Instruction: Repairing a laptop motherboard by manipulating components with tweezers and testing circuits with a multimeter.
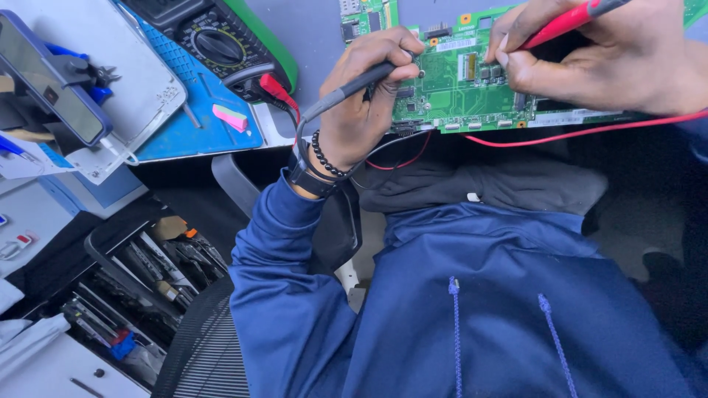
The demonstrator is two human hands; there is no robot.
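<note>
Probing a green circuit board [472,85] at twelve o'clock on the grey counter [310,44], a person in a blue hooded top works with both hands; the left hand [365,92] is closed around a black probe [346,90], its tip touching the board's left part; the right hand [590,55], at one o'clock, pinches a red probe [564,22] whose tip is hidden behind the fingers over the board's right part; a red lead [590,131] runs along the board's near edge; a beaded bracelet [324,158] circles the left wrist; at eleven o'clock a multimeter [214,44] with a round dial lies on a blue mat [184,118], a pink eraser [230,118] just beside it; at eight o'clock an open tray [140,280] holds hand tools.
</note>
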